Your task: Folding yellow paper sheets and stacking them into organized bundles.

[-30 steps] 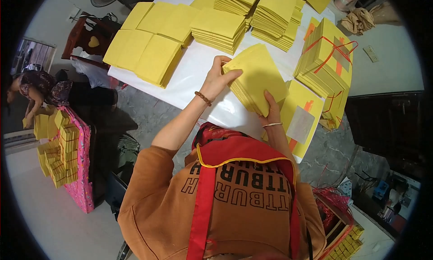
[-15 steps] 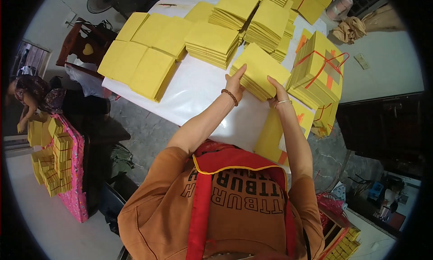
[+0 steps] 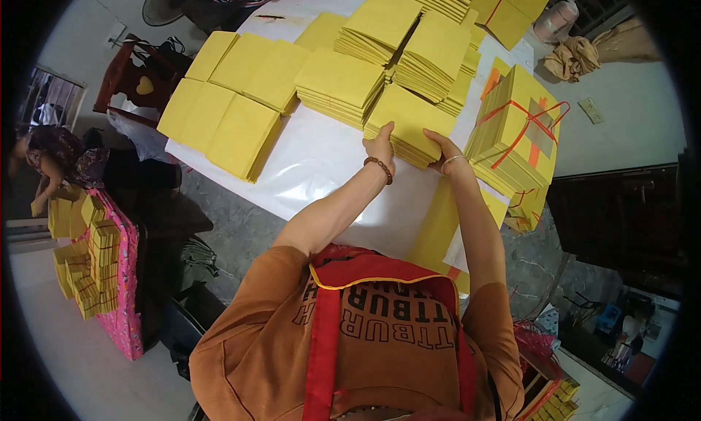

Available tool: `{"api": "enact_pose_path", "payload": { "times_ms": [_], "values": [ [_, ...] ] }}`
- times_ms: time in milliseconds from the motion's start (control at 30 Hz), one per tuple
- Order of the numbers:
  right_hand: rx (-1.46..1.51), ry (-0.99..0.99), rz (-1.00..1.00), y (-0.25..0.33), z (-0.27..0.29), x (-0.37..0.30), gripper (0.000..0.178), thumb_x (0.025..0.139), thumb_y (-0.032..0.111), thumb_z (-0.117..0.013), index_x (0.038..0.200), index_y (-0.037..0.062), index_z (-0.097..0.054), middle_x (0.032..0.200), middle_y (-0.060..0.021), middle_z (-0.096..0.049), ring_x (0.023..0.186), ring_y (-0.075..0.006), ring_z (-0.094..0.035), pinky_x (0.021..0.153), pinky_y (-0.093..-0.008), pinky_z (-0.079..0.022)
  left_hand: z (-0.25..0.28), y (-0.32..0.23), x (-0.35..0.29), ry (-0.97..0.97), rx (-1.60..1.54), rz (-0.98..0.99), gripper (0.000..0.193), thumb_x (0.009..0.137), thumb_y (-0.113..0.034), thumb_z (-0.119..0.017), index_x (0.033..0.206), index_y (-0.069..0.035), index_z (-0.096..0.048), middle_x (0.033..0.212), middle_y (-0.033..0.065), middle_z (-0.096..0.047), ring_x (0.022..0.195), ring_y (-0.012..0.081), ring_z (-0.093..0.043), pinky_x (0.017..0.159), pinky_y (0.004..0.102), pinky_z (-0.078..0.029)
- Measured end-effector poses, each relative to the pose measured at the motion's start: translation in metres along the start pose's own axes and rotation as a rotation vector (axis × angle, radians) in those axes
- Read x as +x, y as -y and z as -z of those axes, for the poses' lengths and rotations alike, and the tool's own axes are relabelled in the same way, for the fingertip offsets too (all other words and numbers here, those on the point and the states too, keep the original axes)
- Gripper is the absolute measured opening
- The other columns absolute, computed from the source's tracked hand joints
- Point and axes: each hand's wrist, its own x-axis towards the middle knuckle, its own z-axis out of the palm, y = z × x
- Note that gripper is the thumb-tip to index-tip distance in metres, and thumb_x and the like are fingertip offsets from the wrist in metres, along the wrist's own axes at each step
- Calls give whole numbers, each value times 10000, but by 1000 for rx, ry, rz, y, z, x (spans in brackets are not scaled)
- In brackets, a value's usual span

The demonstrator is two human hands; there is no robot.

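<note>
Well left of the grip, flat piles [image 3: 226,92] lie on the white table [image 3: 292,165]. Nearer, just beyond the left hand [image 3: 380,149], sits a thick pile [image 3: 339,81]. Half-curled, thumb on top, that hand clasps a yellow stack [image 3: 412,118] held between both; the right hand [image 3: 447,151] clasps its other side likewise. Right of them stands a tied bundle [image 3: 511,121].

Centred on held yellow stack [image 3: 411,123]: passable toward eight o'clock, over white tabletop [image 3: 315,155]. Blocked by neighbouring piles [image 3: 339,81] at ten and one, by red-tied bundle [image 3: 515,125] at three.
</note>
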Motion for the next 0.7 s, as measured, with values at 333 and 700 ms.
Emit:
{"api": "enact_pose_path", "payload": {
  "times_ms": [333,700],
  "values": [
    [-86,-49,120,7,-15,-6,486,719,382,-728,1089,105,-581,1014,-33,-613,893,-176,-585,765,-301,-459,2,-14,-4,32,36,-19,906,660,-274,-772,1328,52,-253,1298,181,-424,1182,273,-422,992,363,-349],
    [-86,-235,88,11,-22,-22,658,693,644,-598,1180,205,-549,1171,-26,-560,1091,-222,-473,881,-418,-303,5,-26,-13,59,158,-82,947,661,-541,-714,1312,-9,-278,1348,132,-357,1242,258,-310,972,512,-233]
  ]
}}
